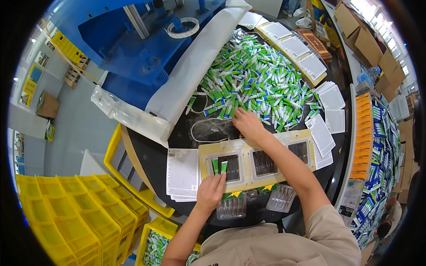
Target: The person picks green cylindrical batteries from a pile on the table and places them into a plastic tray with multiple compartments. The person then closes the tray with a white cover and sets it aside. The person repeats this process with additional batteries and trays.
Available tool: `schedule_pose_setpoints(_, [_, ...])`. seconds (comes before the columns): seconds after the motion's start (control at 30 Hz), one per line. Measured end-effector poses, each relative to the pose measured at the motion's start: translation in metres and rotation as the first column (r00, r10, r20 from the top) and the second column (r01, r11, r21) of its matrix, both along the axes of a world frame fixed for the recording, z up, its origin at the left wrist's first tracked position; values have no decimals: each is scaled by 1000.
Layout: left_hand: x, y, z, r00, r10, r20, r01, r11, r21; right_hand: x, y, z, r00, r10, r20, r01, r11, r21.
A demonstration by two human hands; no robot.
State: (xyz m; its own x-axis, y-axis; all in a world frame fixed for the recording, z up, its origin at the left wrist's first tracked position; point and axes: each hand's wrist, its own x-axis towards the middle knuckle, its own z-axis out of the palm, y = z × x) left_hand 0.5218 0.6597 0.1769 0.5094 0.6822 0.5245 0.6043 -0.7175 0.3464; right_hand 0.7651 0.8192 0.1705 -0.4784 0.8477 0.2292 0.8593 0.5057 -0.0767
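A cream frame (pixel 246 166) with three windows lies in front of me, clear ribbed plastic showing in its openings. Over the leftmost window, my left hand (pixel 211 191) has its fingertips closed on the lower end of a small green tube (pixel 223 167). Just left of it in the same window lies another green tube (pixel 215 166). Beyond the frame, my right hand (pixel 249 124) reaches to the near edge of a large heap of green, white and blue tubes (pixel 262 80). Its fingers are curled in among the tubes, and what they pinch is hidden.
Printed white cards (pixel 183 173) are stacked left of the frame; more cards (pixel 320 133) lie right. Clear blister packs (pixel 231 208) sit at the near edge. A blue machine (pixel 128 57) stands back left, yellow crates (pixel 71 213) front left. A second windowed frame (pixel 290 51) lies far right.
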Motion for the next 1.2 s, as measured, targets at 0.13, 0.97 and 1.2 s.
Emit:
schedule_pose_setpoints(0.13, [0, 2, -6, 990, -15, -143, 8, 999, -50, 4, -48, 19, 912, 50, -407, 6, 991, 135])
schedule_pose_setpoints(0.97, [-3, 1, -8, 978, 23, -209, -59, 985, -163, -10, -124, 5, 825, -3, -565, -7, 1000, -14])
schedule_pose_setpoints(1.2, [30, 122, -4, 966, 211, 152, -170, 954, -245, 14, 3, -16, 765, -612, -201, 501, 761, -412])
